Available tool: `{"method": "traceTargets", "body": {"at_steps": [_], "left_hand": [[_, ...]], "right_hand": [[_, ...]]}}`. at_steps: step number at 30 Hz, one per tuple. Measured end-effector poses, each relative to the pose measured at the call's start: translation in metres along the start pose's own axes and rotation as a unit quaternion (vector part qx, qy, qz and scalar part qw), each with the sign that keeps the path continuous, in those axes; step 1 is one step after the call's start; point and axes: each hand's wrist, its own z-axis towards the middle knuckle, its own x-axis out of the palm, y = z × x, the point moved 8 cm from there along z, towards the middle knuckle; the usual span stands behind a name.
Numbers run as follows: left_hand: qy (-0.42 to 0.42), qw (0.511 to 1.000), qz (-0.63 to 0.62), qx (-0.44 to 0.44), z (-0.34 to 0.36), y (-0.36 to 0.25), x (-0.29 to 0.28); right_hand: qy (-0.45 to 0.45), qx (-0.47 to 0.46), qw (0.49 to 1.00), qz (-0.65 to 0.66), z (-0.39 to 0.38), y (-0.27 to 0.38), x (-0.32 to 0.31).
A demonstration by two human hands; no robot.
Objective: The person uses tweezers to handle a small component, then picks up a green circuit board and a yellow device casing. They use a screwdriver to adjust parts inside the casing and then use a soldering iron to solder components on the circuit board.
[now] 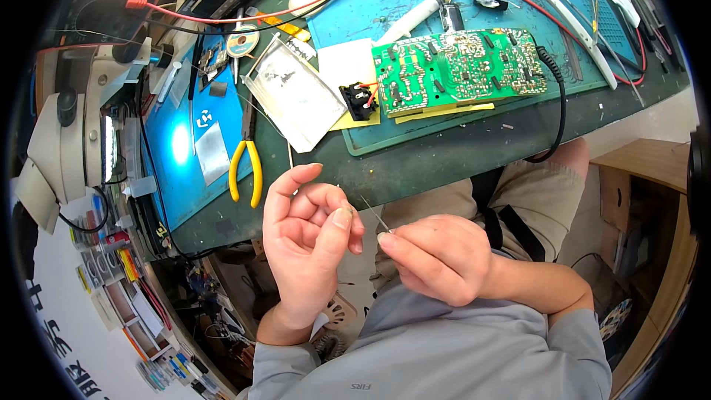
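Observation:
Above my lap, just off the bench's near edge, I hold both hands close together. My right hand (441, 259) is closed in a pinch around a thin, pointed metal piece (376, 213), like a needle or a fine wire. Its tip points up and left, toward my left hand (307, 233), and a small gap lies between them. The left thumb presses against the bent fingers while the index finger curls above. Whatever sits in that pinch is too small to make out. Beyond my hands, a green circuit board (463, 67) lies solder side up, with a black power socket (360, 101) wired to its left.
Left of the board are a white tray (296, 96) with dark bits and yellow-handled pliers (246, 170). A syringe (422, 13) and a capacitor (450, 17) lie behind it on the blue mat (337, 11). A black cable (561, 118) hangs off the right side. A lit lamp (109, 150) stands left.

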Motion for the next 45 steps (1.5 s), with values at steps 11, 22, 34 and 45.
{"method": "traceTargets", "body": {"at_steps": [11,22,34,45], "left_hand": [[-0.013,0.998,0.058,0.018,-0.005,-0.003,0.001],[-0.056,0.989,0.109,0.086,-0.005,-0.003,0.007],[-0.031,0.984,0.132,0.116,-0.010,-0.002,0.006],[0.071,0.955,0.172,0.231,-0.026,-0.006,0.024]], "right_hand": [[-0.004,0.001,1.000,0.024,0.004,0.002,-0.003],[-0.027,0.008,0.999,0.015,-0.002,-0.002,-0.001],[-0.025,0.009,0.999,0.024,-0.001,-0.003,-0.002],[-0.015,0.097,0.994,0.038,0.017,-0.014,-0.017]]}}
